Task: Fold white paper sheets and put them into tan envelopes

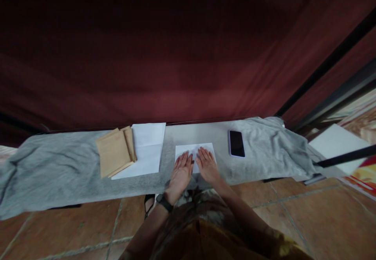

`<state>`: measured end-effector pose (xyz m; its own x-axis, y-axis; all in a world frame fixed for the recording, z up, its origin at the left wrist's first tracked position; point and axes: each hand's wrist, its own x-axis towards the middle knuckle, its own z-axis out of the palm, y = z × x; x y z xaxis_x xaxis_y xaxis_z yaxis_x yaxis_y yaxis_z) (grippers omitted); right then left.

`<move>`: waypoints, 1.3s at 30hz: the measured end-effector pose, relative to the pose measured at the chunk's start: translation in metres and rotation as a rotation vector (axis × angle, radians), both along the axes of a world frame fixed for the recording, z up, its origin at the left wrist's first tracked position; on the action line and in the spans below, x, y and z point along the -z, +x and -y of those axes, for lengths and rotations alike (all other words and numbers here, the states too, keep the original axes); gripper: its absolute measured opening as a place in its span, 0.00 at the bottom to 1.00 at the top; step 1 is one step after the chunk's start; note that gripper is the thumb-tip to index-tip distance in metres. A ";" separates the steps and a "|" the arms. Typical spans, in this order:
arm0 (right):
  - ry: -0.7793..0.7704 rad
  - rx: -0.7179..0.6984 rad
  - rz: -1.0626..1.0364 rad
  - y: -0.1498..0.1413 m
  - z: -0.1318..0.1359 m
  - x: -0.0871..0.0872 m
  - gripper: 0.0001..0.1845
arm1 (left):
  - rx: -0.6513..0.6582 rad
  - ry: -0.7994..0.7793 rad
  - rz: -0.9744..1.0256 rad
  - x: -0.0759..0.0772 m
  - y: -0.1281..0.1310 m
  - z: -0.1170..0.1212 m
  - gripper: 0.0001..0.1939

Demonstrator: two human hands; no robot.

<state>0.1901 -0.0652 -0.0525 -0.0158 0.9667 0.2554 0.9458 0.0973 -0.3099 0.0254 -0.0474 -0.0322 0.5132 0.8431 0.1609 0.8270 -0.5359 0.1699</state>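
Note:
A small white sheet of paper lies flat on the grey cloth in front of me; whether it is folded I cannot tell. My left hand rests palm down on its left part, fingers stretched out. On the right part lies my right hand, flat as well, with its fingers pointing away from me. The two hands are slightly apart, and the paper shows between them. Both cover much of its near half. A dark watch is on my left wrist.
Left of the hands, brown paper envelopes overlap larger white sheets. A phone lies to the right. Grey cloth covers the long narrow table. Behind hangs a dark red curtain; a black bar slants at the right.

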 end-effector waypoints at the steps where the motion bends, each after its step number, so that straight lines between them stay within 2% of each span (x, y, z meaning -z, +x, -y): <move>1: -0.007 -0.013 -0.005 -0.004 -0.009 -0.002 0.27 | 0.000 -0.011 0.008 0.000 0.006 -0.007 0.28; 6: -0.017 -0.049 -0.001 -0.014 -0.039 0.003 0.26 | -0.069 -0.024 -0.004 0.016 0.024 -0.033 0.30; 12: 0.057 0.024 0.038 -0.003 -0.039 0.022 0.27 | -0.139 0.043 -0.006 0.032 0.022 -0.036 0.31; 16: 0.115 0.076 0.040 0.011 -0.036 0.025 0.29 | -0.221 0.048 0.031 0.033 0.020 -0.036 0.32; 22: 0.108 0.154 0.083 0.037 -0.024 0.025 0.32 | -0.327 0.112 0.139 0.033 0.010 -0.032 0.33; 30: 0.171 0.239 0.085 0.060 -0.008 0.028 0.34 | -0.387 0.124 0.045 0.029 0.008 -0.028 0.32; 34: 0.132 0.278 0.059 0.047 -0.002 0.019 0.33 | -0.373 0.132 0.053 0.027 0.009 -0.028 0.32; 36: 0.112 0.214 0.041 0.030 0.002 0.013 0.33 | -0.369 0.145 0.064 0.028 0.008 -0.027 0.32; 39: 0.115 0.042 0.031 0.000 0.008 0.009 0.32 | -0.374 0.160 0.067 0.030 0.008 -0.027 0.32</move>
